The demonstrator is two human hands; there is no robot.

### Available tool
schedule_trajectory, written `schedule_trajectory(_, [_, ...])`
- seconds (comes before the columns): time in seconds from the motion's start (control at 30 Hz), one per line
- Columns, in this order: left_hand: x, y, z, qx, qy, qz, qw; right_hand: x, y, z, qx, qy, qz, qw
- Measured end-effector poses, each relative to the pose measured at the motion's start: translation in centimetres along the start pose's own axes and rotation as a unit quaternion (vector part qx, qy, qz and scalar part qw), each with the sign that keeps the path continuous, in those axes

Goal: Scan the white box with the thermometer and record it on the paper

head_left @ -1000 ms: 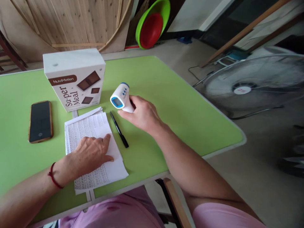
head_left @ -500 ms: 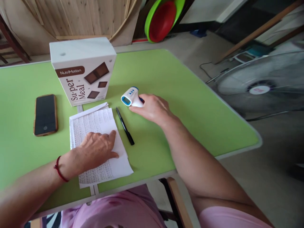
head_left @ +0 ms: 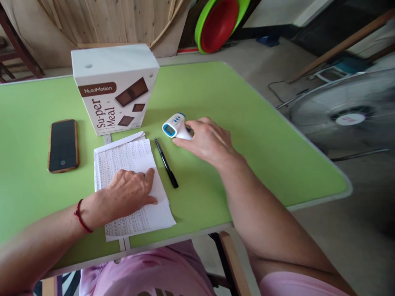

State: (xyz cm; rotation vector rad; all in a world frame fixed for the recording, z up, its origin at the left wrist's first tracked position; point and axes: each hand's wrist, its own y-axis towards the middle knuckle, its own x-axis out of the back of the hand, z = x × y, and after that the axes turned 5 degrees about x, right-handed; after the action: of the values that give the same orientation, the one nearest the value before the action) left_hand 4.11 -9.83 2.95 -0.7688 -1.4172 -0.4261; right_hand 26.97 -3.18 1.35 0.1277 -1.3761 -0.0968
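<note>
My left hand (head_left: 131, 192) lies on the handwritten sheets of paper (head_left: 160, 216), with its index finger and thumb stretched out and apart. A red cord bracelet circles that wrist. At the right, my right hand (head_left: 211, 139) has its thumb and index finger around the handle of a white and blue infrared thermometer (head_left: 176, 125). The thermometer is low over the green table, its small screen facing me; its other fingers' grip is hidden behind the hand. Between the paper and the right hand lies a black pen (head_left: 166, 163).
A white NutriMotion box (head_left: 106, 98) stands behind the paper on the green table (head_left: 197, 90). To the left lies a phone (head_left: 63, 146) in a brown case. Beyond the table's right edge is a fan (head_left: 350, 119). Green and red basins (head_left: 217, 26) lean at the back.
The view has shifted slightly, so the table's things sit a little further right. My right hand's knuckles have risen and moved slightly right against the thermometer. My left hand stays on the paper.
</note>
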Motion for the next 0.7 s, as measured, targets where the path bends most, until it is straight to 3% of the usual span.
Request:
schedule_trajectory(0.17, [0.8, 0.2, -0.3, 0.008, -0.007, 0.043, 0.999, 0.7, -1.3, 1.4, 0.08, 0.088, -0.083, 0.989])
schedule_trajectory(0.4, [0.9, 0.3, -0.2, 0.014, -0.012, 0.053, 0.998, -0.4, -2.6, 3.3, 0.152, 0.133, 0.015, 0.979])
schedule_trajectory(0.7, [0.6, 0.1, -0.2, 0.02, -0.006, 0.032, 0.999, -1.1, -2.1, 3.1, 0.14, 0.147, 0.025, 0.979])
